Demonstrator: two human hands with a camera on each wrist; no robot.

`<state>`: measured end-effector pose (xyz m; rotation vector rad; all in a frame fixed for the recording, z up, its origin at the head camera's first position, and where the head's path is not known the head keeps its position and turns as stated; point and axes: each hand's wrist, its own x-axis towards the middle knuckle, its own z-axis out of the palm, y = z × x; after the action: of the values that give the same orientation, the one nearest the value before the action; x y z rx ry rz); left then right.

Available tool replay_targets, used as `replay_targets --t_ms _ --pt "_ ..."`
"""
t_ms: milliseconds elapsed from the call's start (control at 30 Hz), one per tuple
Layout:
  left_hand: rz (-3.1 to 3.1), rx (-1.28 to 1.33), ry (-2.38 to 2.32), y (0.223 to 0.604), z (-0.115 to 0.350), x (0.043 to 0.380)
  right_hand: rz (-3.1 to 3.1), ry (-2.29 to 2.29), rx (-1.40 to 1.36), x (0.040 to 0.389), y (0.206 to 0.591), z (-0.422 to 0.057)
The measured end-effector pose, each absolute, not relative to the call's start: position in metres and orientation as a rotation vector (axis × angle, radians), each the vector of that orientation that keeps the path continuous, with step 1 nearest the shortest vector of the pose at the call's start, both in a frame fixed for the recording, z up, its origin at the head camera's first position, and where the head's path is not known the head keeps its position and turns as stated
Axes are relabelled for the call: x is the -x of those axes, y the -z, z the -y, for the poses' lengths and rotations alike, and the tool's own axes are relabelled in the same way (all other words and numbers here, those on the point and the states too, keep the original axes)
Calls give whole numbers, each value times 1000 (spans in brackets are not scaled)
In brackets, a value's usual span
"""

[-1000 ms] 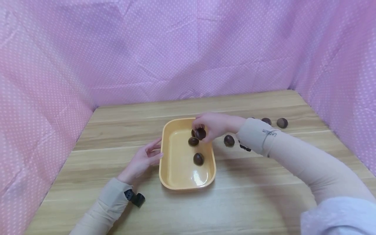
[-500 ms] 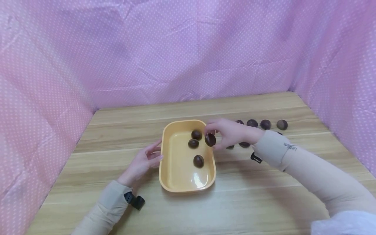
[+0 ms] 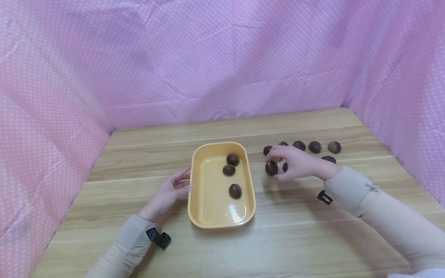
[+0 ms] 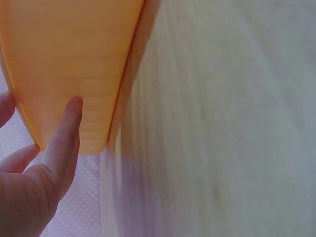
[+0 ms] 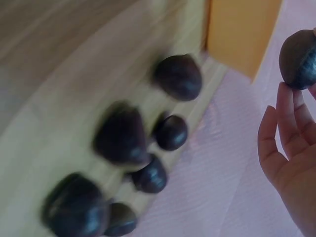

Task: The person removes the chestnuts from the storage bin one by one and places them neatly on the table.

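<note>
My right hand (image 3: 300,163) pinches a dark brown chestnut (image 3: 271,168) at its fingertips, low over the table to the right of the yellow tray (image 3: 191,200). In the right wrist view this chestnut (image 5: 296,59) shows a dull part and a shiny part, cut off by the frame edge. Three chestnuts lie in the tray, one (image 3: 235,191) apart from the other two. At the tray's left side rests my left hand (image 3: 168,193), its thumb at the rim. The left wrist view shows an extended finger (image 4: 66,131) against the outer wall.
On the wooden table (image 3: 139,154) right of the tray lie several more chestnuts, with a back row ending at a two-toned chestnut (image 3: 334,147). Another chestnut (image 3: 328,159) sits beyond my right wrist. Pink dotted cloth (image 3: 222,69) hangs behind and at both sides.
My right hand has moved right, carrying the chestnut from over the tray to above the table. More of the chestnuts on the table now show. My left hand has stayed at the tray.
</note>
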<state>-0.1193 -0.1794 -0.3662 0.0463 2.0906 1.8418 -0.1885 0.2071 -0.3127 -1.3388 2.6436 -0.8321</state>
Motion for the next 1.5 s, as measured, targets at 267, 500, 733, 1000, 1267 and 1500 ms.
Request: replay_targets --t_ms 267,500,733,1000,1267,1500 --pt "-2098 -47 -1841 368 179 121 -2776 887 1327 185 325 -251" --pt "-2088 -14 -1839 366 179 120 -2939 842 1167 185 330 -293" --pt "-2101 4 -1825 364 180 119 -3028 770 979 188 332 -330" --pt "-2106 -4 -1810 364 179 120 -3066 712 779 195 341 -375" --pt "-2109 -2 -1802 368 181 120 -3023 585 596 200 353 -402" --pt "-2105 -24 -1825 369 181 122 -3015 554 567 204 361 -409"
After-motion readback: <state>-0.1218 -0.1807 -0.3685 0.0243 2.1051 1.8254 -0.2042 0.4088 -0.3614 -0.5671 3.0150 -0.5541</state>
